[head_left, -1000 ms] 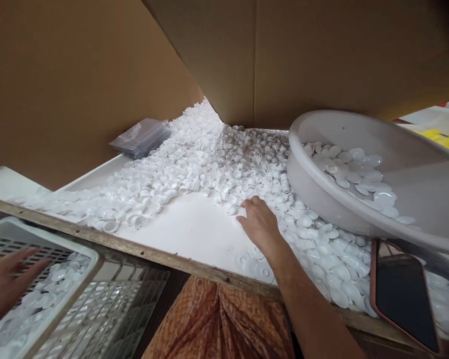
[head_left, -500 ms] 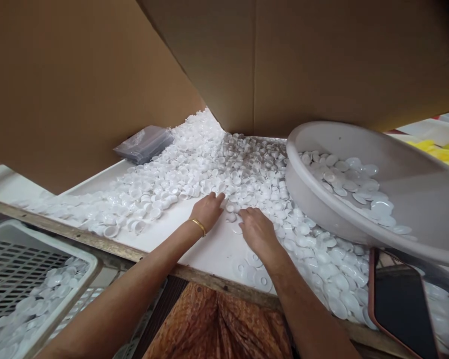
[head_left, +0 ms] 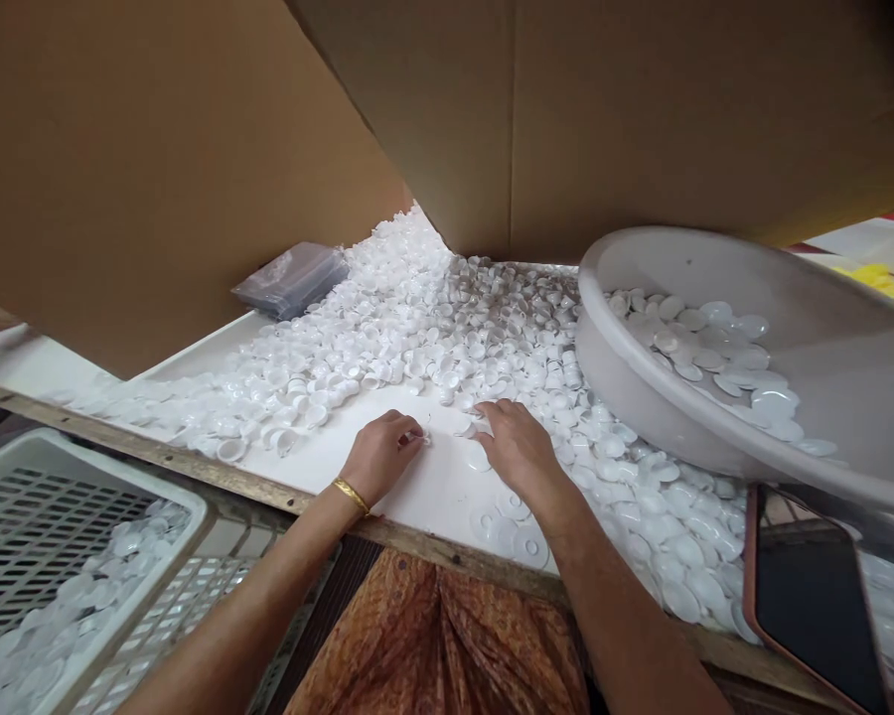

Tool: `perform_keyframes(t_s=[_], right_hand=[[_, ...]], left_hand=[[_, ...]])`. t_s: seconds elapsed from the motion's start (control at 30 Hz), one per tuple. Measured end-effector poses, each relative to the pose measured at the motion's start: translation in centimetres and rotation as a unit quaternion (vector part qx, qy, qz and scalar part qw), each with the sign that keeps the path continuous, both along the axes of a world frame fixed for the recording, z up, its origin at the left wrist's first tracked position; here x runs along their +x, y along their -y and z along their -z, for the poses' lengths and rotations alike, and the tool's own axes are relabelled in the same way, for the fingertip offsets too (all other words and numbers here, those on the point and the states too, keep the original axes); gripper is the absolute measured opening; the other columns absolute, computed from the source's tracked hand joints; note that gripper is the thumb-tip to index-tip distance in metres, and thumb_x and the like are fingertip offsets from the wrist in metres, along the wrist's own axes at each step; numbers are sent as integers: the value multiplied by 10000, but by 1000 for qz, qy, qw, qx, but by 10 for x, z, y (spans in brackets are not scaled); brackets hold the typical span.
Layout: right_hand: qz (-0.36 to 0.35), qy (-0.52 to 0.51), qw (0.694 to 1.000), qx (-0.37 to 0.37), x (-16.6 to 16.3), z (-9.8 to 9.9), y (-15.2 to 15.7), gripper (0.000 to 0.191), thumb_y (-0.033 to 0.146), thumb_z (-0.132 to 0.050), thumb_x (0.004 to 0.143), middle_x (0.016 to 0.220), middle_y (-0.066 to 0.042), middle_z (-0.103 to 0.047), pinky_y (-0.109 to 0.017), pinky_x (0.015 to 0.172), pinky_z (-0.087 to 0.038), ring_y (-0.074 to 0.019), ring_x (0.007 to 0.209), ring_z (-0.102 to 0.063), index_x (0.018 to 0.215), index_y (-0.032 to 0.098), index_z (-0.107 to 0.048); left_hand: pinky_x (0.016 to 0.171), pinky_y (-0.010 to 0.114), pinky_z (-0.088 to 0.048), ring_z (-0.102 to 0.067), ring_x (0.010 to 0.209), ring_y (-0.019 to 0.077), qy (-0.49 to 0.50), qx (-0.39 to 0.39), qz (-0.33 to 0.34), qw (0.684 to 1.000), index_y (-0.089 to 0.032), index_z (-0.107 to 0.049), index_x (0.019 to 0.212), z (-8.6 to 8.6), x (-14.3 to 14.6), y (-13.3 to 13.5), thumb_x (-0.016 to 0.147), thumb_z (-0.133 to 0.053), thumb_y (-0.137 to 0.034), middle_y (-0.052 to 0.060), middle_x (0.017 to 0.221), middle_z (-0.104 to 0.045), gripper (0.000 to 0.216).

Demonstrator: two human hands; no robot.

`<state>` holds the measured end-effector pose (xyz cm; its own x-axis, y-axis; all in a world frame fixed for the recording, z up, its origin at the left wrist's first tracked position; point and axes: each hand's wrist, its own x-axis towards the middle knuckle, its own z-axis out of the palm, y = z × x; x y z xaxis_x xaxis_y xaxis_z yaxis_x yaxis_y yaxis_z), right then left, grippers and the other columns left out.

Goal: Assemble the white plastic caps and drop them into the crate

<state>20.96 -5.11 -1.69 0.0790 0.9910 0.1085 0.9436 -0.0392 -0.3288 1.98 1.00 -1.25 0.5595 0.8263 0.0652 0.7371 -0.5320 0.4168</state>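
A heap of small white plastic caps [head_left: 417,328] covers a white tabletop [head_left: 387,467] under tilted cardboard. My left hand [head_left: 379,457], with a gold bangle on the wrist, rests curled on the bare patch, its fingertips pinched on a small white cap [head_left: 418,437]. My right hand [head_left: 518,447] lies just to the right, fingers bent down on a white cap [head_left: 477,425] at the heap's edge. Flat white discs [head_left: 514,526] lie by my right wrist.
A large grey basin [head_left: 641,397] with white discs tilts at the right. A phone [head_left: 812,596] leans below it. A white slotted crate [head_left: 52,556] with caps sits at the lower left. A clear plastic bag [head_left: 290,278] lies at the back. Cardboard sheets [head_left: 156,169] hang overhead.
My left hand came from the crate at lower left onto the tabletop, reached the heap, then drew back with a cap. My right hand stayed at the heap's edge.
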Motion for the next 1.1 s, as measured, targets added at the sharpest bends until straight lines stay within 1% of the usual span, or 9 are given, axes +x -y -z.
perform_keyframes(t_s=[0.17, 0.27, 0.37, 0.47, 0.57, 0.8, 0.97, 1.03, 1.1], right_hand=[[-50, -34, 998, 12, -4, 0, -1, 314, 176, -544, 823, 1004, -61, -583, -298, 824, -390, -210, 1005, -481, 1135, 204, -559], [-35, -68, 997, 9, 0, -4, 0, 349, 219, -562, 818, 1042, -47, -583, -291, 819, -387, -189, 999, -494, 1164, 205, -513], [-11, -52, 997, -63, 13, -10, 3, 271, 235, -613, 770, 1014, -53, -583, -304, 775, -389, -207, 982, -500, 1035, 196, -572], [-32, -38, 991, -122, 25, -15, 7, 261, 201, -644, 732, 1018, -63, -572, -300, 748, -391, -214, 980, -501, 987, 183, -592], [-58, -33, 989, -130, 28, -17, 8, 289, 151, -646, 716, 1028, -62, -560, -291, 758, -385, -206, 976, -502, 996, 186, -582], [-19, -41, 992, -119, 25, -18, 7, 176, 152, -630, 707, 889, -34, -553, -258, 635, -359, -178, 816, -513, 850, 191, -536], [-34, -156, 987, -9, 23, -20, 5, 69, 168, -544, 766, 804, 10, -565, -255, 651, -381, -143, 764, -536, 738, 203, -491], [-36, -259, 965, 4, 15, -20, 5, 51, 224, -540, 778, 839, 7, -585, -254, 625, -413, -143, 757, -565, 766, 211, -492], [-41, -378, 925, -16, 5, -19, 5, 55, 259, -515, 791, 874, -7, -596, -246, 564, -443, -141, 715, -591, 786, 215, -482]], left_hand=[[644, 256, -418, -558, 684, 143, -52, 37, 26, 998, -174, -643, 848, 2, 2, 0, 794, -469, -181, 64, 880, -594, 182], [642, 257, -414, -559, 682, 144, -61, 42, 19, 997, -178, -641, 853, 2, 3, 0, 808, -462, -195, 61, 864, -592, 185], [626, 252, -409, -554, 659, 135, -57, 42, 19, 997, -182, -632, 853, 3, 2, 1, 808, -460, -197, 57, 877, -593, 178], [619, 248, -404, -549, 649, 130, -50, 39, 15, 998, -187, -630, 847, 4, 1, 0, 814, -459, -213, 51, 870, -594, 176], [616, 249, -399, -549, 655, 134, -50, 40, 8, 998, -195, -631, 845, 5, 1, 0, 821, -456, -236, 45, 859, -593, 181], [614, 242, -392, -542, 646, 125, -48, 42, -5, 998, -198, -630, 865, 6, 3, 0, 817, -450, -242, 43, 871, -591, 192], [606, 255, -404, -540, 622, 135, 59, 9, -51, 997, -188, -649, 812, 0, 1, 0, 788, -496, -307, 32, 763, -613, 195], [582, 251, -426, -552, 603, 138, 155, -60, -92, 982, -175, -645, 789, -6, 2, 2, 776, -515, -379, 24, 683, -610, 242], [560, 244, -450, -566, 590, 140, 250, -151, -117, 949, -158, -634, 781, -11, 6, 7, 763, -529, -434, 18, 625, -604, 296]])
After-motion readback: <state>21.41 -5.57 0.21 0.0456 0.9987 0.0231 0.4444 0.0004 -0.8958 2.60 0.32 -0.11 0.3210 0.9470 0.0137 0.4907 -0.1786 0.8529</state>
